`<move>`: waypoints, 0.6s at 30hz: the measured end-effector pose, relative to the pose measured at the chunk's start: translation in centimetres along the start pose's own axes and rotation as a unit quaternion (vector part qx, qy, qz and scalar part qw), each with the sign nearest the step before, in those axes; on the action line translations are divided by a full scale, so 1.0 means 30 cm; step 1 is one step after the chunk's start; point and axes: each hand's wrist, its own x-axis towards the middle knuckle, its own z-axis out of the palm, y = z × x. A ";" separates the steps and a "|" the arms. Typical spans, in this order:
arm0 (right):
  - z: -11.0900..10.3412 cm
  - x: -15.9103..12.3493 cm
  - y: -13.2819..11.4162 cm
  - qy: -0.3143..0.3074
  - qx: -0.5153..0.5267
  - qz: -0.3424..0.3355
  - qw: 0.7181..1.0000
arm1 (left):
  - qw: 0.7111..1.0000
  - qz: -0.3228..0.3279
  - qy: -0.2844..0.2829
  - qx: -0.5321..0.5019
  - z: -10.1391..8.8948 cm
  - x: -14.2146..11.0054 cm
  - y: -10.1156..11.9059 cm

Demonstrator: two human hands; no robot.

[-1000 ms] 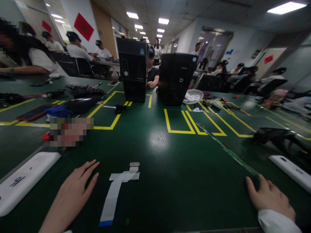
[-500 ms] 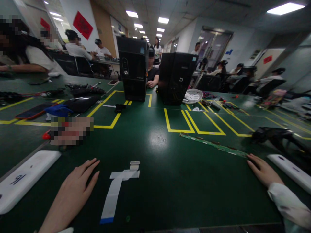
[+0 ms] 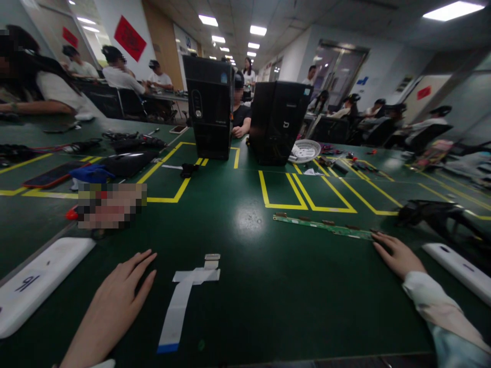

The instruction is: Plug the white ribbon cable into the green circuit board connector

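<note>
My left hand point(image 3: 117, 294) lies on the green table with its fingers stretched out, holding nothing. To its right is a white flat ribbon cable point(image 3: 177, 312) with a blue end and a connector at its far tip. My right hand point(image 3: 399, 253) has its fingertips closed on the right end of a long, narrow green circuit board point(image 3: 322, 225). The board lies at a slant across the table, its left end farther from me. How the fingertips grip its edge is partly hidden.
A white bar-shaped device point(image 3: 42, 281) lies at the left and a similar white device point(image 3: 460, 271) at the right. Two black computer towers point(image 3: 210, 107) stand ahead, with a person behind them. Yellow tape point(image 3: 286, 207) marks the table; a white basket point(image 3: 306, 151) and black cables point(image 3: 437, 217) lie rightward.
My right hand has moved left and slightly away from me, and the circuit board has shifted left with it, turning a little flatter across the table. My left hand has stayed put.
</note>
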 end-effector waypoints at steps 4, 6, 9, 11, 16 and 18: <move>0.057 0.020 -0.114 0.021 0.008 -0.095 0.995 | 1.000 -0.001 -0.005 0.008 0.004 0.000 -0.008; 0.084 0.024 -0.194 0.025 0.009 -0.139 0.990 | 1.000 -0.002 -0.002 0.013 0.006 -0.001 -0.009; 0.112 0.013 -0.336 0.033 0.009 -0.222 0.975 | 1.000 0.003 0.003 0.015 0.007 -0.001 -0.006; 0.124 -0.005 -0.434 0.031 0.013 -0.268 0.963 | 1.000 0.008 0.008 0.014 0.004 -0.001 -0.001; 0.149 -0.066 -0.648 0.022 0.003 -0.337 0.941 | 0.999 0.026 0.015 0.012 -0.011 0.003 0.018; 0.158 -0.093 -0.719 0.018 -0.006 -0.345 0.938 | 0.999 0.030 0.020 0.012 -0.014 0.004 0.023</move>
